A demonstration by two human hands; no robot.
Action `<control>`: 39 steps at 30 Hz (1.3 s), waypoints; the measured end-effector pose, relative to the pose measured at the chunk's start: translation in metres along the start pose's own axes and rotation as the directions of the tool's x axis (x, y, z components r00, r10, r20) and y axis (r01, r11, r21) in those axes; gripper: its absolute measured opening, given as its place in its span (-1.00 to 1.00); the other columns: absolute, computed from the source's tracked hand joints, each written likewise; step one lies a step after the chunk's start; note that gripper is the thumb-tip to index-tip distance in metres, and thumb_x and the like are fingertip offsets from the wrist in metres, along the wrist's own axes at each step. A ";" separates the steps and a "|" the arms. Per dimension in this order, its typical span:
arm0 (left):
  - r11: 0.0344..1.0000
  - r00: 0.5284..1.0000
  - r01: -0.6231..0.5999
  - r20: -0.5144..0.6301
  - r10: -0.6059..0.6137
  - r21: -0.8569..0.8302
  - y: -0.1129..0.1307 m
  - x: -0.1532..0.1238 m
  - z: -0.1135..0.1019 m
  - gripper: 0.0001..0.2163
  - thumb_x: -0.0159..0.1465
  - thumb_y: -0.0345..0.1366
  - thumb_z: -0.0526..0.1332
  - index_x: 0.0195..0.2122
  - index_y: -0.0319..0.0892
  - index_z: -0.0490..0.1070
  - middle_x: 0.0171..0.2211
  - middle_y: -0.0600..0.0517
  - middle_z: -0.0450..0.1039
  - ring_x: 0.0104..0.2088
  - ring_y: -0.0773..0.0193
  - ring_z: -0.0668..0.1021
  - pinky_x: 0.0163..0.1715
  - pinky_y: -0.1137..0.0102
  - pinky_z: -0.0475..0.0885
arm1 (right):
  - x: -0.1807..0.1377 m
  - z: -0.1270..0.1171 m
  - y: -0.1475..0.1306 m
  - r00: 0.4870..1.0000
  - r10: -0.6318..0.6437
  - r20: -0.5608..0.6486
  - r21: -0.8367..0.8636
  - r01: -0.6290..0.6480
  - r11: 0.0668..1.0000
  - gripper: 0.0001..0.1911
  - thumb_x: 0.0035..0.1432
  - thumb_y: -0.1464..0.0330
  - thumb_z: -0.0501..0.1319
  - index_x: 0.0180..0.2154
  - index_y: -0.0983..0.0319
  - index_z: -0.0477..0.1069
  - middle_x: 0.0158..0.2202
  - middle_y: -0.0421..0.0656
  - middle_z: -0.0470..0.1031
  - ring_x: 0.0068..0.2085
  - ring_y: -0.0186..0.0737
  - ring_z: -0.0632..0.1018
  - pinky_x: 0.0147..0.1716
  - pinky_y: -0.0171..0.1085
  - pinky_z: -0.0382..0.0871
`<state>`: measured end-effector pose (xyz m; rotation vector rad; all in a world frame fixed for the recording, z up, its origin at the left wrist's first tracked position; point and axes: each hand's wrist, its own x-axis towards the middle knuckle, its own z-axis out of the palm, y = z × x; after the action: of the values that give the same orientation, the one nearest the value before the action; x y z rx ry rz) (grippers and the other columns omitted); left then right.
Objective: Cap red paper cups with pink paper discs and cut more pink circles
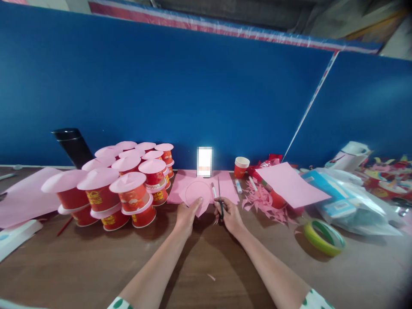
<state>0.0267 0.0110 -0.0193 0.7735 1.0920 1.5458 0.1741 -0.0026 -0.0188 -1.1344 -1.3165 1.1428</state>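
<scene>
In the head view, the left hand [186, 218] is clamping a circle-marked pink paper [197, 193] that is extending ahead of its fingers, thumb on top. The right hand [230, 216] is gripping scissors [219, 198], blades pointing forward beyond its fingers. Pink-topped red cups [130, 195] are standing left of the left fingers; pink scraps [261, 198] are lying right of the right fingers.

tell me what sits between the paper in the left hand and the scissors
In the head view, a white marker shows between the held paper and the scissors, with flat pink sheets behind it.
</scene>
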 end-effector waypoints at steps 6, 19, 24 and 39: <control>1.000 0.999 0.019 -0.045 -0.020 -0.008 -0.004 0.005 -0.002 -0.59 -0.10 -0.20 0.40 -0.25 -0.34 0.48 -0.31 -0.17 0.54 -0.28 0.14 0.57 -0.18 0.27 0.44 | 0.005 -0.013 -0.004 0.973 -0.141 -0.182 -0.204 0.103 0.974 -0.56 0.04 0.15 0.17 -0.09 0.26 0.35 -0.48 -0.16 0.49 -0.46 -0.22 0.50 -0.49 -0.31 0.35; 0.997 0.996 0.025 -0.081 -0.031 -0.074 -0.004 0.005 -0.003 -0.63 -0.04 -0.23 0.38 -0.22 -0.29 0.47 -0.21 -0.15 0.52 -0.17 0.17 0.55 -0.09 0.30 0.42 | 0.008 -0.030 0.007 0.942 -0.202 -0.268 -0.616 -0.006 0.788 -0.59 -0.05 0.33 0.17 -0.08 0.22 0.36 -0.36 -0.16 0.53 -0.35 -0.19 0.53 -0.32 -0.25 0.37; 0.994 0.991 -0.009 -0.134 -0.006 -0.109 -0.005 0.008 -0.003 -0.67 -0.03 -0.25 0.37 -0.24 -0.28 0.47 -0.20 -0.14 0.52 -0.18 0.19 0.55 -0.11 0.31 0.43 | 0.004 -0.026 0.009 0.958 -0.163 -0.234 -0.677 -0.040 0.735 -0.69 0.00 0.30 0.17 -0.15 0.16 0.38 -0.38 -0.20 0.54 -0.34 -0.20 0.53 -0.37 -0.31 0.33; 0.987 0.986 -0.059 -0.166 0.034 -0.147 -0.007 0.008 -0.002 -0.69 -0.01 -0.27 0.37 -0.25 -0.30 0.47 -0.25 -0.16 0.53 -0.22 0.19 0.56 -0.14 0.29 0.45 | 0.042 0.007 -0.028 0.977 0.010 -0.211 -0.923 -0.202 0.326 -0.69 0.09 0.24 0.12 -0.10 0.13 0.30 -0.24 -0.11 0.53 -0.22 -0.09 0.54 -0.35 -0.26 0.30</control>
<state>0.0252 0.0189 -0.0268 0.5810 1.0659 1.7342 0.1642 0.0355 0.0133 -2.1458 -1.8421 0.1802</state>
